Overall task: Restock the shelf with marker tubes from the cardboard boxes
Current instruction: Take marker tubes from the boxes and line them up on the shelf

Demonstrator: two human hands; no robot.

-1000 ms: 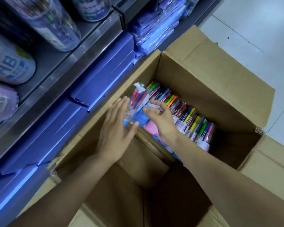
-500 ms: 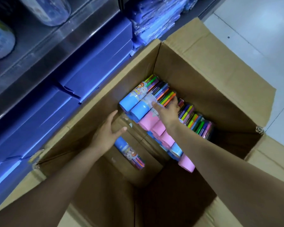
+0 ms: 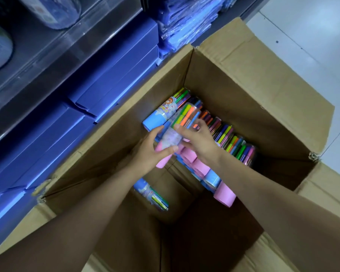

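An open cardboard box (image 3: 253,79) stands on the floor against the shelf (image 3: 53,54). Inside lies a row of clear marker tubes (image 3: 230,142) with pink and blue caps. Both hands hold one pink-capped marker tube (image 3: 177,130), raised above the row. My left hand (image 3: 151,152) grips its pink-cap end from below. My right hand (image 3: 198,140) pinches its clear middle from above. A blue-capped tube (image 3: 159,116) lies at the row's far left. One more blue-capped tube (image 3: 151,194) lies alone lower in the box, under my left forearm.
Stacked blue flat boxes (image 3: 114,79) fill the lower shelf beside the box. Blue plastic-wrapped packs (image 3: 186,20) sit further right. Clear round containers (image 3: 53,10) stand on the upper shelf. White tiled floor (image 3: 312,46) lies to the right. The box's flaps stand open.
My left hand moved up from the box's bottom to the pink-capped tube. My right hand lifted that tube out of the row; both now hold it.
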